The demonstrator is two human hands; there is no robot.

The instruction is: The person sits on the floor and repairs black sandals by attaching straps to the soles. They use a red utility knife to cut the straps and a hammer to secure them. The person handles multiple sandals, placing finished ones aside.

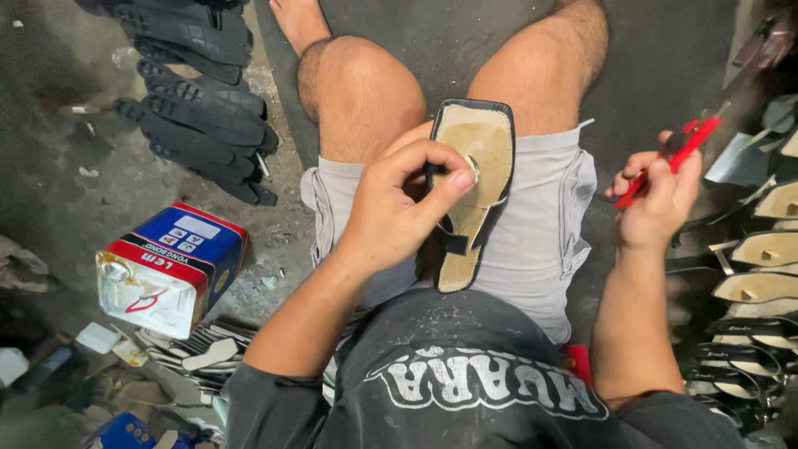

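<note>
The sandal (470, 187) has a matt, rough tan insole edged in black; the tool (675, 156) looks like glossy red plastic. The tin (170, 268) is shiny printed metal; the soles (195, 125) are matt black ridged rubber.

A glue tin (170, 278) lies beside stacked black soles (195, 125).

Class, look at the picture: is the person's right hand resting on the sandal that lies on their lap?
No. The right hand is off to the side holding a red tool, while the left hand touches the sandal.
</note>
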